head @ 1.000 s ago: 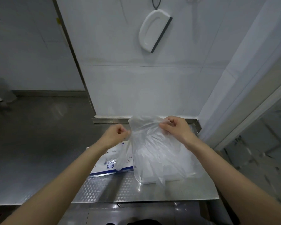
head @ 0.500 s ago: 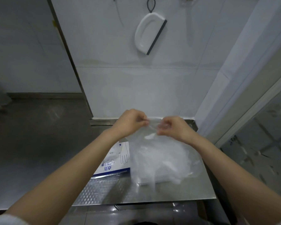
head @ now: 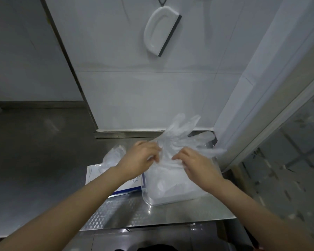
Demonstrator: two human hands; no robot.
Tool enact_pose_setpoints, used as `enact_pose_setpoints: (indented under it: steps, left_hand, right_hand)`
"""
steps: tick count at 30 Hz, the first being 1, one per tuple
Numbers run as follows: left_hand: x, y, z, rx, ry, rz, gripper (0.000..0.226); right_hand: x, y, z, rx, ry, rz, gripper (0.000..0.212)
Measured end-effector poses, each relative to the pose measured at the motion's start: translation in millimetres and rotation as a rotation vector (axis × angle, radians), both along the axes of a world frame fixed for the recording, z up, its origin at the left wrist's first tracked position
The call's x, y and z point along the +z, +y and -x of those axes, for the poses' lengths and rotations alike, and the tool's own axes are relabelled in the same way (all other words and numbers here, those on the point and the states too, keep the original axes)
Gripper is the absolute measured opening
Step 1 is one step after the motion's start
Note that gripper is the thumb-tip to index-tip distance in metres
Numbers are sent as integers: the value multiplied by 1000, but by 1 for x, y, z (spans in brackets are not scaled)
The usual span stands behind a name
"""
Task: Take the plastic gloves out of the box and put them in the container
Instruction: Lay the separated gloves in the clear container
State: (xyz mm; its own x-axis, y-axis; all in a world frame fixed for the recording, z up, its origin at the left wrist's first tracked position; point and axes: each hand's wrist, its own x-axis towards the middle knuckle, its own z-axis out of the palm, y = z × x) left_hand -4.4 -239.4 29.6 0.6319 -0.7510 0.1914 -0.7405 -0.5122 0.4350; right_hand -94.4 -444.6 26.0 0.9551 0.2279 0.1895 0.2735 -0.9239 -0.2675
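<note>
Plastic gloves (head: 178, 140), pinched by the left hand (head: 140, 158) and right hand (head: 196, 165), hang over the clear, part-filled container (head: 170, 196), with the box (head: 116, 185) just left of it. The clinging film could spill past the rim. The steel counter (head: 134, 211) meets a white tiled wall (head: 143, 98), where a squeegee (head: 161, 31) hangs.

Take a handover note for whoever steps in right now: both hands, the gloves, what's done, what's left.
Left hand and right hand: each pinches the bunch of plastic gloves, held above the container.
Container: clear, on the steel counter, right of the box; some gloves seem to lie inside.
Box: loose gloves poke out of its top.
To do: lower this bunch in, then empty the box.
</note>
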Motion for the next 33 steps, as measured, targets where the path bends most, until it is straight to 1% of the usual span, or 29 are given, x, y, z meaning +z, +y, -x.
enact_pose_setpoints:
  steps: [1,3,6,9,10,11,12,14,15,16,17,18,19,20,22,24,26,30,33]
  left_hand:
    - [-4,-1,1,-14,-2,-76,17]
    - [-13,-6,2,-56,-21,-232,20]
    - [-24,-14,4,-111,-59,-490,22]
    - [-33,-22,7,-167,-115,-708,23]
    - [-35,-25,8,-167,-116,-755,24]
    - [-36,-27,9,-153,-125,-778,25]
    - [-37,-30,10,-127,-142,-774,25]
    - [-35,-36,12,-47,-152,-665,25]
    - [-35,-39,15,-2,-130,-594,26]
    - [-35,-42,17,35,-96,-540,28]
    - [-37,-47,20,60,-58,-508,32]
    - [-41,-51,23,76,-17,-510,37]
    - [-47,-54,25,83,25,-556,43]
    - [-55,-58,27,83,62,-636,48]
    - [-69,-61,29,72,98,-817,60]
    - [-79,-61,30,41,106,-945,70]
    - [-86,-62,28,11,108,-1006,78]
    - [-94,-64,19,-29,131,-1062,94]
    - [-98,-64,7,-35,142,-1076,97]
  right_hand:
    - [-9,1,0,5,121,15,45]
    - [-25,3,-3,5,291,29,50]
    - [-41,8,-8,-13,465,1,50]
    - [-42,8,-13,6,709,-200,47]
    - [-39,7,-17,14,792,-265,48]
    - [-34,5,-20,9,820,-327,47]
    - [-29,2,-23,-22,775,-395,42]
    - [-25,-2,-27,-128,495,-471,24]
    - [-26,-5,-27,-159,358,-430,19]
    - [-28,-6,-26,-155,287,-348,18]
    - [-32,-7,-25,-123,284,-248,21]
    - [-37,-7,-25,-81,338,-146,26]
    - [-44,-7,-25,-45,410,-50,32]
    - [-51,-8,-26,-28,479,39,38]
    - [-64,-10,-28,-13,551,174,48]
    - [-76,-15,-30,-27,605,234,58]
    - [-84,-21,-31,-41,650,266,67]
    - [-91,-29,-35,-65,683,340,77]
    - [-94,-31,-41,-86,696,319,82]
